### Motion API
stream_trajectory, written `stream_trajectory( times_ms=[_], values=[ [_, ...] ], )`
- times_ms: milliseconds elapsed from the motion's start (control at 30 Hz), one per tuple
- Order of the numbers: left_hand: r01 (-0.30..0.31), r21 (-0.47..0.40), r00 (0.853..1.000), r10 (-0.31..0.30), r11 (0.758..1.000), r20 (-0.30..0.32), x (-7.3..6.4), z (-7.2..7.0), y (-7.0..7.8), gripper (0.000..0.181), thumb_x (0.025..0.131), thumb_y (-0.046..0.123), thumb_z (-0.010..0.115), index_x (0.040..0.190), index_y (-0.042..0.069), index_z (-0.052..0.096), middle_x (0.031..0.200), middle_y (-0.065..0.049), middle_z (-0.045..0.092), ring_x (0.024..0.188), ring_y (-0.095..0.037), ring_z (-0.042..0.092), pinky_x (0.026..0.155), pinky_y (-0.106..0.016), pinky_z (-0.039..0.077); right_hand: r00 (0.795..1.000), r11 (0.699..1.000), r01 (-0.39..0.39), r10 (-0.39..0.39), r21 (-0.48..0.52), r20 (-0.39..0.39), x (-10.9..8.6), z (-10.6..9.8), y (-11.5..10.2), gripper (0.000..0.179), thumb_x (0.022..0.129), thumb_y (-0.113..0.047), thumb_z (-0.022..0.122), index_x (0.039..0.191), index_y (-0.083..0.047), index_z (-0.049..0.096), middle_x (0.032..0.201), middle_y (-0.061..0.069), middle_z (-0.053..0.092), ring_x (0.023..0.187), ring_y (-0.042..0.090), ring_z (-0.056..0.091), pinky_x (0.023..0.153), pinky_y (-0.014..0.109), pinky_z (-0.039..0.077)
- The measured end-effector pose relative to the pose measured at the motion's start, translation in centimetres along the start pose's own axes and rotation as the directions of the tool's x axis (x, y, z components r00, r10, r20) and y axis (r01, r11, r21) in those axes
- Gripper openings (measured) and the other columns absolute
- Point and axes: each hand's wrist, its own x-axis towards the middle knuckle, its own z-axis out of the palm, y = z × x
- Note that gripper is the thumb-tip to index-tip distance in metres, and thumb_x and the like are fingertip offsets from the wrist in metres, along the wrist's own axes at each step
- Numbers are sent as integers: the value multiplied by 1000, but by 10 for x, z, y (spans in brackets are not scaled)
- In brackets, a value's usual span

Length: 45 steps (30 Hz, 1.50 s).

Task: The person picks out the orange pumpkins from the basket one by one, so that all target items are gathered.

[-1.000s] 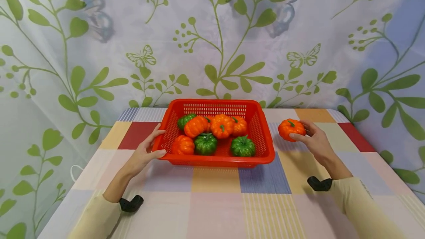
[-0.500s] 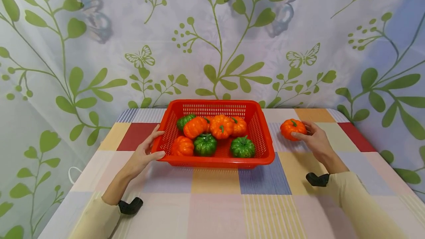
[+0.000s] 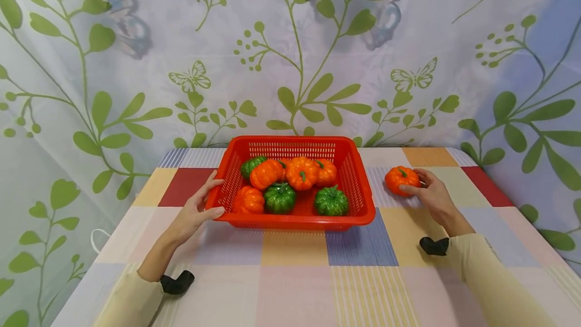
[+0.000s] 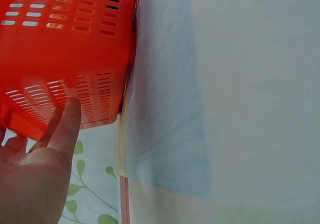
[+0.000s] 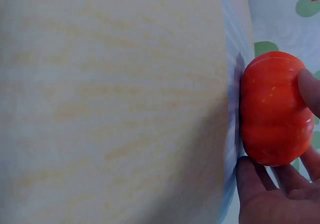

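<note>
A red perforated plastic basket (image 3: pixel 297 220) stands on the table with several small orange pumpkins (image 3: pixel 302 173) and green pumpkins (image 3: pixel 332 201) inside. My left hand (image 3: pixel 192 216) touches its left end, with fingers spread and fairly straight along the rim. In the left wrist view, one finger (image 4: pixel 69 126) reaches against the holed wall. To the right of the basket, my right hand (image 3: pixel 437 198) holds a glossy orange pumpkin (image 3: pixel 399 180) at tabletop level. The thumb (image 5: pixel 312 91) lies on one side of that pumpkin; the other fingers are at its far side, partly hidden.
A patchwork-checked cloth (image 3: pixel 295 291) covers the table. Behind it hangs a leaf-patterned curtain (image 3: pixel 317 54), close to the basket's back rim. A white cable loop (image 3: pixel 97 238) shows beside the left table edge. Both wrists carry black camera mounts (image 3: pixel 177 282).
My right hand has shifted slightly to the right with the orange pumpkin. The left hand stays at the basket's left end, and the basket's contents look unchanged.
</note>
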Motion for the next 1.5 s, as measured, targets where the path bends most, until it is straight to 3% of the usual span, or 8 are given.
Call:
stream_trajectory(
  times_ms=[433, 867, 1033, 1200, 1367, 1500],
  values=[
    [-3, -6, 1000, 3, 1000, 15, 3, 0, 2, 64, 94, 7, 61, 150, 0, 31, 165, 2, 1, 146, -33, 12, 97, -24, 46, 999, 999, -47, 47, -7, 19, -1, -3, -2, 83, 96, -26, 65, 152, 8, 14, 154, 37, 13, 140, 52, 17, 113, 62, 16],
    [-5, -5, 1000, 5, 1000, 7, 1, 0, 5, 65, 94, 9, 61, 150, 0, 30, 165, 1, 1, 146, -35, 11, 95, -25, 48, 997, 997, -69, 68, 34, 35, 1, -5, 0, 97, 95, -32, 65, 156, -1, -4, 155, 38, 5, 142, 52, 12, 113, 64, 13],
    [-7, -10, 1000, 7, 1000, 8, 0, 0, 2, 64, 94, 8, 60, 150, -1, 30, 166, 0, 0, 146, -35, 10, 95, -24, 47, 997, 996, -77, 76, 34, 32, -2, -6, 0, 100, 95, -33, 66, 155, 0, -7, 155, 39, 5, 141, 52, 13, 114, 63, 15],
    [-4, -9, 1000, 4, 1000, 4, 0, 0, 2, 64, 94, 9, 61, 151, 1, 30, 165, 1, 1, 147, -34, 10, 95, -25, 48, 995, 996, -84, 82, 32, 52, -8, -9, -2, 101, 96, -36, 64, 154, 1, -10, 155, 38, -3, 143, 52, 6, 113, 62, 16],
    [1, -14, 1000, -1, 1000, 6, 0, 0, 1, 65, 94, 9, 61, 151, 0, 29, 165, 1, 1, 146, -35, 11, 95, -25, 48, 995, 997, -69, 66, 40, 80, -18, -8, -8, 99, 97, -35, 61, 154, 1, -11, 156, 36, -7, 142, 52, 12, 111, 61, 22],
    [4, -13, 1000, -4, 1000, 2, 0, 0, 0, 65, 94, 10, 61, 151, 1, 30, 165, 2, 1, 146, -35, 13, 94, -25, 48, 996, 999, -46, 44, 19, 77, -24, -8, -14, 97, 97, -36, 61, 155, 1, -8, 157, 35, -4, 142, 53, 11, 111, 64, 19]
  ],
)
